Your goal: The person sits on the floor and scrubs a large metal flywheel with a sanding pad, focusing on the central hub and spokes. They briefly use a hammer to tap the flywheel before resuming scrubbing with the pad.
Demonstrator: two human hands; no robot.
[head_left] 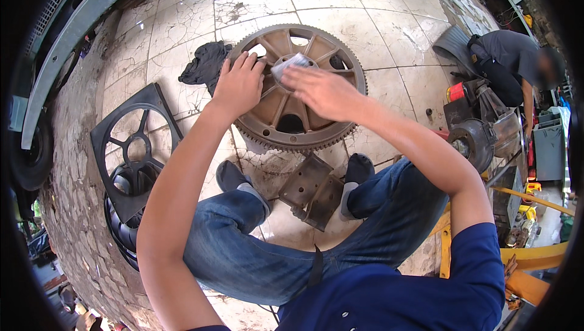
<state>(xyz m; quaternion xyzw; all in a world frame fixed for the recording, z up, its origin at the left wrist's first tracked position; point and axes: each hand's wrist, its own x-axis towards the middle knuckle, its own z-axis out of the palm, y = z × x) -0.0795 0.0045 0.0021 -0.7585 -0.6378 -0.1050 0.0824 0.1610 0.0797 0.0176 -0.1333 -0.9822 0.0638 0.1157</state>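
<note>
Navy-blue fabric of a short-sleeved shirt fills the lower edge, with faded blue denim jeans just beyond it. Past the knees, a large round brown metal wheel with a toothed rim and spokes lies flat, beneath both hands. At its hub, a crumpled pale-grey piece of cloth or paper sits under the right hand and juts out past the fingertips; the nearly straight fingers, close together, grasp it, while the thumb is hidden. The left hand rests palm down on the wheel's left part, its fingers loosely spread and extended away from the body, clasping nothing visible. Just beside those fingertips shows a small white object; whether they touch it, I cannot tell. The right forearm slants inward from a bent elbow; the left one reaches up more steeply.
</note>
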